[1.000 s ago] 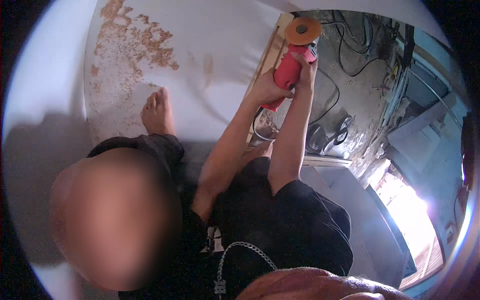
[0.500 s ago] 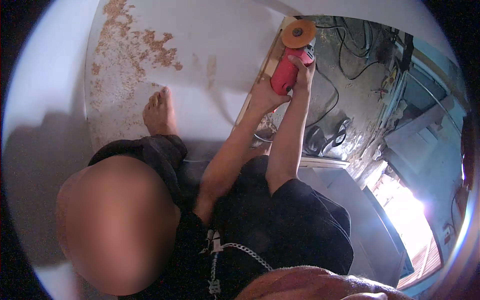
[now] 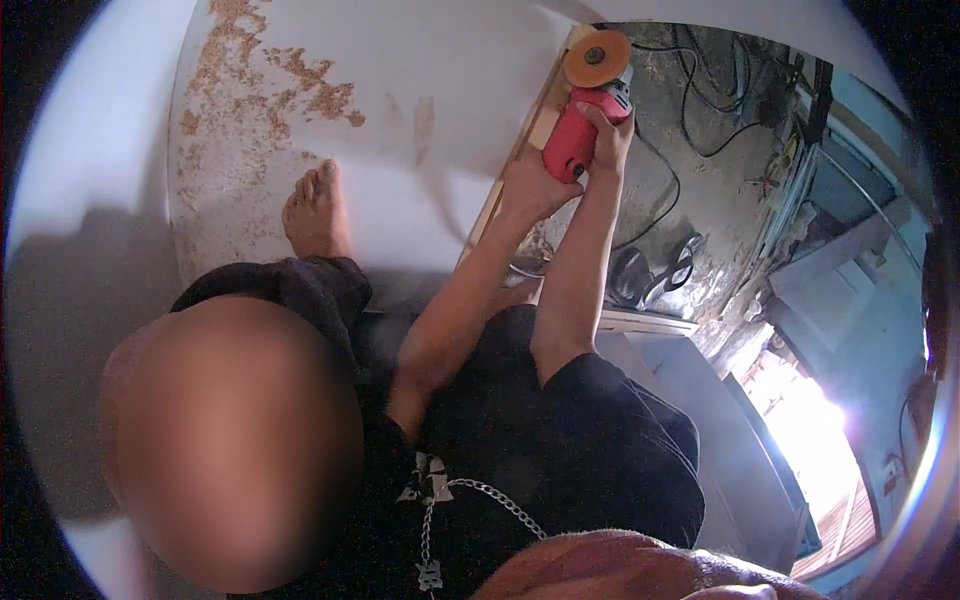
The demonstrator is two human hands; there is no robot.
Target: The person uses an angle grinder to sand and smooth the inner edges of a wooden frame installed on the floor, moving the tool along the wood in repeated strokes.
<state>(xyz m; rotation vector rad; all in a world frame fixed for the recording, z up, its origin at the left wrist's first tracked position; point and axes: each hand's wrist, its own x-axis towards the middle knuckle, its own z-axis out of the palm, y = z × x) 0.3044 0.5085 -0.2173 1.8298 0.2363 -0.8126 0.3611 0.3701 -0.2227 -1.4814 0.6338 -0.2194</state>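
A red angle grinder (image 3: 572, 140) with a round orange disc (image 3: 597, 58) is held in both my hands, out beyond my lap. My left hand (image 3: 537, 183) grips the rear of its body from the left and below. On the right side, my right hand (image 3: 607, 140) wraps round the body close to its grey head, thumb on top. The disc faces up at me, over the end of a pale wooden edge strip (image 3: 543, 125). Whether the disc touches the wood I cannot tell. My hands partly hide the grinder's body.
A white panel (image 3: 455, 60) spreads to the left, with brown sawdust (image 3: 320, 90) and a bare foot (image 3: 318, 212) on it. Dark cables (image 3: 690, 130) cross the rough floor at right. Black straps or goggles (image 3: 650, 278) lie near my right forearm. Beyond is a bright opening (image 3: 815, 430).
The grinder and both hands sit slightly higher in the picture, as does the foot. My grip on the grinder looks the same.
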